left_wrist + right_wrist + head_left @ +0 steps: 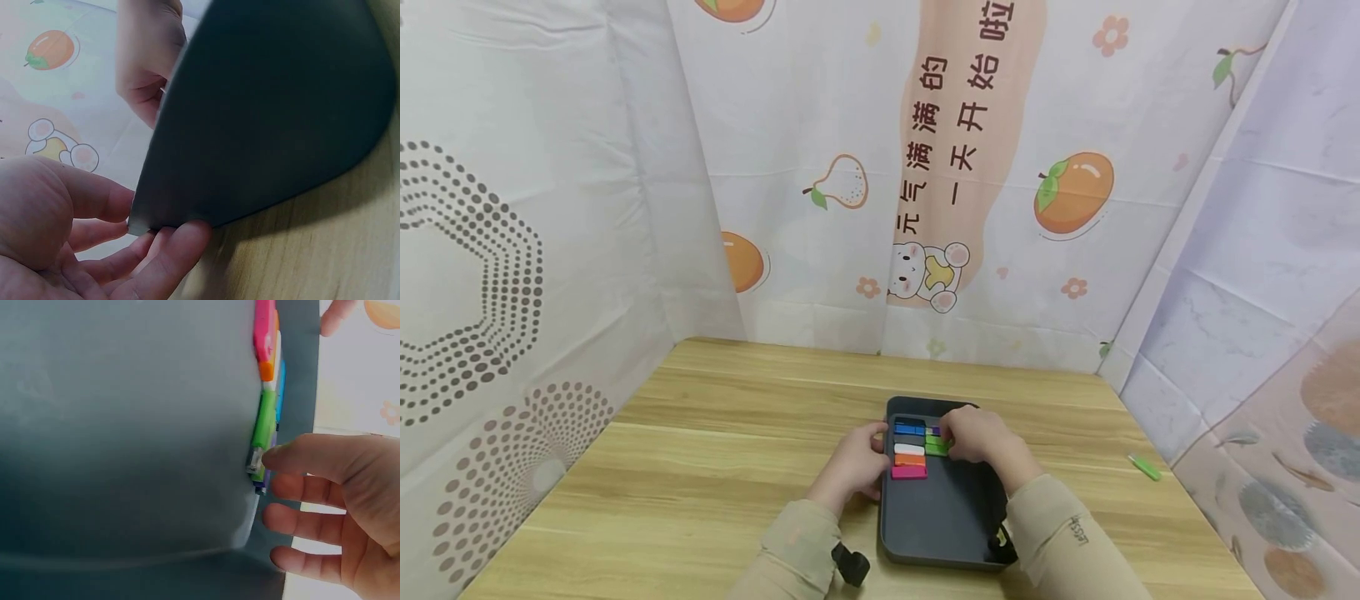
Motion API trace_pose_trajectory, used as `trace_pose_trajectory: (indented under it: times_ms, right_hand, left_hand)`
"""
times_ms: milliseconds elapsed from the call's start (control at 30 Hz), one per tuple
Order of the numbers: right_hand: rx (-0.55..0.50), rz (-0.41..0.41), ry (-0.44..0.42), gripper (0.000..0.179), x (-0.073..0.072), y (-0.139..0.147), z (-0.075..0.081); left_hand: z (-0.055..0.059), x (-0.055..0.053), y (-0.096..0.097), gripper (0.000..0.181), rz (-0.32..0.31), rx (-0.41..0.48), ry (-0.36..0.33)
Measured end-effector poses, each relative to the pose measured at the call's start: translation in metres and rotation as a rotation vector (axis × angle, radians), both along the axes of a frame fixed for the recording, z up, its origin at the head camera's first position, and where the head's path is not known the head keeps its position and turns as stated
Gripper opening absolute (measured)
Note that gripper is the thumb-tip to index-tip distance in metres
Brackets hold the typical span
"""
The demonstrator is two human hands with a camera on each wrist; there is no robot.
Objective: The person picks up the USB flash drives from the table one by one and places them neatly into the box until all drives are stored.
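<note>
A shallow dark grey tray (pixel 951 517) with rounded corners lies on the wooden table. Short coloured plastic pieces, which look like small cutters or markers, are laid side by side in its far left part: a pink piece (pixel 909 472), an orange piece (pixel 910 460), a white piece (pixel 909 449), blue ones and green ones. My left hand (pixel 855 461) holds the tray's left wall, fingers against its outside. Over the tray's far part, my right hand (pixel 350 494) touches the end of a green piece (pixel 265 419) with its thumb. The other fingers are extended loosely beside it.
Another bright green piece (pixel 1144 467) lies on the table (pixel 737 433) to the right of the tray. A black strap with a small device (pixel 850 564) is at the left wrist. White printed curtains (pixel 820 275) close off the back and both sides.
</note>
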State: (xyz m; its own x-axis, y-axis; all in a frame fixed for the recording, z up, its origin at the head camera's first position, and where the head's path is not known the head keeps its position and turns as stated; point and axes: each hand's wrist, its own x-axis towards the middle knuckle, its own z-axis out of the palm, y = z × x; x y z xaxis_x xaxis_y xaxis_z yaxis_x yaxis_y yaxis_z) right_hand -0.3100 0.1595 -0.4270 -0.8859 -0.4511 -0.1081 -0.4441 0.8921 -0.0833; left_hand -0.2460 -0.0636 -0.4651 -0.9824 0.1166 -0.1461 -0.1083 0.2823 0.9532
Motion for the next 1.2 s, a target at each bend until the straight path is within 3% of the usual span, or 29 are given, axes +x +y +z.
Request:
trace_pose_trajectory:
  times_ms: [300,867,1200]
  right_hand:
    - [-0.030,0.039,0.086,0.010,0.000,0.005,0.013]
    - [-0.250,0.089,0.100,0.020,0.003,0.035,0.058]
    - [-0.361,0.060,0.190,0.033,0.001,0.069,0.060]
  left_hand:
    - [0.000,0.001,0.000,0.061,0.004,0.000,0.000]
    - [0.002,0.001,0.000,0.061,0.003,0.003,0.005]
    - [0.002,0.001,0.001,0.061,0.002,-0.003,0.003]
